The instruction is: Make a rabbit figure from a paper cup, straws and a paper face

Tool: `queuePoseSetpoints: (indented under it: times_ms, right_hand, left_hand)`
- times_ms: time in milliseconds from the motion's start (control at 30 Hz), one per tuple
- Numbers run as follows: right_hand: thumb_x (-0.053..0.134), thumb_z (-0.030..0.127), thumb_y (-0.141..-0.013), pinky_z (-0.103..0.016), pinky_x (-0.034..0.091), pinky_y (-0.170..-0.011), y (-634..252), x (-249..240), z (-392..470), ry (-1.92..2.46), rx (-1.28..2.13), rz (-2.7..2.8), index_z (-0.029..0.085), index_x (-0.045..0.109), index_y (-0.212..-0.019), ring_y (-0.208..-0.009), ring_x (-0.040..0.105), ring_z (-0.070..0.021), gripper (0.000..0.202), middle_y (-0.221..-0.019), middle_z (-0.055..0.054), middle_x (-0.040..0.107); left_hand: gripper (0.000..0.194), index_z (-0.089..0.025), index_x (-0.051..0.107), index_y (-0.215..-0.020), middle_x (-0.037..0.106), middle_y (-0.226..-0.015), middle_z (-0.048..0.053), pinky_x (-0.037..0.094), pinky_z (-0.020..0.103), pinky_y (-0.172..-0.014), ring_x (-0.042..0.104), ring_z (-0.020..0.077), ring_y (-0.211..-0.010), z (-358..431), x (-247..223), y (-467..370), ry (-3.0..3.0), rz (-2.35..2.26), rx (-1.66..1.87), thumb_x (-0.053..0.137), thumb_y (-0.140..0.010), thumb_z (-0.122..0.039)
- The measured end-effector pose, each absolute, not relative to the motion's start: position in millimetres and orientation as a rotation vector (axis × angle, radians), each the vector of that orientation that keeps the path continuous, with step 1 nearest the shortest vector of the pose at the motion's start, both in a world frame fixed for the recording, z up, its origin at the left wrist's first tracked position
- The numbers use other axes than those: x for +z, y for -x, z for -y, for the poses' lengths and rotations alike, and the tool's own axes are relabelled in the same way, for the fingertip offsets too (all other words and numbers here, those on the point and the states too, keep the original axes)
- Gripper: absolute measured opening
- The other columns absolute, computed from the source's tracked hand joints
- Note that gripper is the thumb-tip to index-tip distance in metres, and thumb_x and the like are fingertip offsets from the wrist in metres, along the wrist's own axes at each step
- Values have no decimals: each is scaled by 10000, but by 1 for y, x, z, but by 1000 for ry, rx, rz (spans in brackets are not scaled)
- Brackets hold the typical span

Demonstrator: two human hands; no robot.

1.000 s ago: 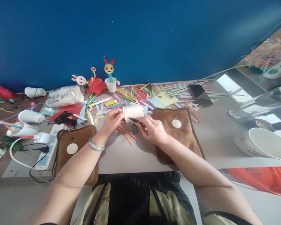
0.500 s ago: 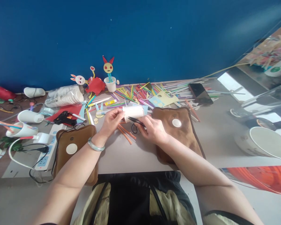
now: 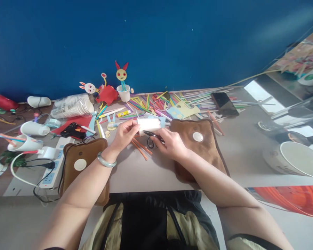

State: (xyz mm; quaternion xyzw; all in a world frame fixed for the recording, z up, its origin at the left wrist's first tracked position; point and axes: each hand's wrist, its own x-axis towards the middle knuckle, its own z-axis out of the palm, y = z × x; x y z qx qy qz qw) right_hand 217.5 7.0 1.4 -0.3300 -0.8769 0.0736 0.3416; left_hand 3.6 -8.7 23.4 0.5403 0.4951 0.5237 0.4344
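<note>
White paper cup [image 3: 149, 126]: left hand [image 3: 125, 136] pinches 9 o'clock end; right hand [image 3: 171, 143] grips black scissors [image 3: 150, 134], 5 o'clock; orange strips [image 3: 140, 150], 7 o'clock.

Your paper cup [image 3: 149, 126] is white and your scissors [image 3: 149, 133] are black. You wear a pale green bangle [image 3: 106, 162]. The wall [image 3: 156, 41] facing you is deep blue, your tabletop [image 3: 143, 177] grey. Both brown pads [image 3: 203, 149] bear a white disc [image 3: 197, 136]. The eared figure [image 3: 121, 75] has a yellow face, red ears [image 3: 125, 66] and light blue stems [image 3: 123, 85].
</note>
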Motion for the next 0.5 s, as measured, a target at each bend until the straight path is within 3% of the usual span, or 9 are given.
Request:
queuePoseSetpoints:
  times_ms: [500]
  right_hand:
    - [518, 345, -995, -240, 343, -511, -218, 2, -7, 849, 133, 2264, 185, 593, -869, -555, 545, -118, 217, -695, -9, 632]
  left_hand:
    - [315, -186, 641, -675, 576, -612, -9, 494, 241, -607, 555, 133, -613, 8, 20, -2, -1351, -1213, 1277, 703, -830, -452]
